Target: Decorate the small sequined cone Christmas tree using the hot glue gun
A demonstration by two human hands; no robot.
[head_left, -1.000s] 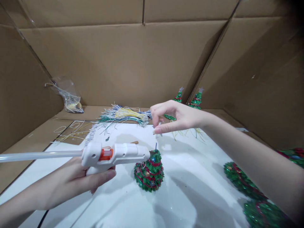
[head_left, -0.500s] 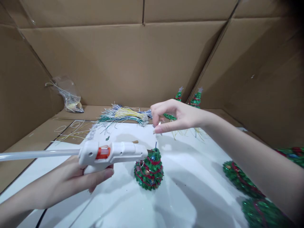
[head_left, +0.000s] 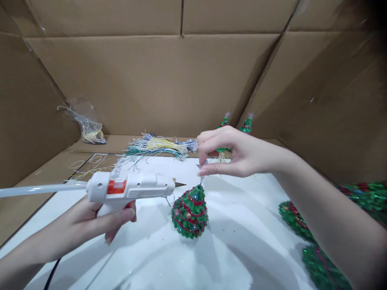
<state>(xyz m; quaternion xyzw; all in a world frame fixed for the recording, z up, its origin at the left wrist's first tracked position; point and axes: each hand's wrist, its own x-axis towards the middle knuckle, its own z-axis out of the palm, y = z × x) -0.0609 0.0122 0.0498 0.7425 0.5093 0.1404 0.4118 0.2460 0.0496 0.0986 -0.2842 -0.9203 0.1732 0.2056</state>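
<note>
My left hand is wrapped round the handle of a white hot glue gun, with a long clear glue stick running out of its back. The gun's nozzle points right, a little to the left of the tree's tip and apart from it. A small green tinsel Christmas tree with red garland and baubles stands on the white table. Above its tip, my right hand pinches a small silver star, partly hidden by the fingers. The star's stem reaches down to the tree's top.
Bundles of white, yellow, green and blue wires lie at the back. A clear plastic bag sits at the back left. Two star-topped trees stand behind my right hand; more tinsel trees lie at the right. Cardboard walls enclose the table.
The glue gun has drawn back left, its nozzle leaving the tree's tip. My right hand has shifted slightly right and down, bringing the star's stem onto the tree's top.
</note>
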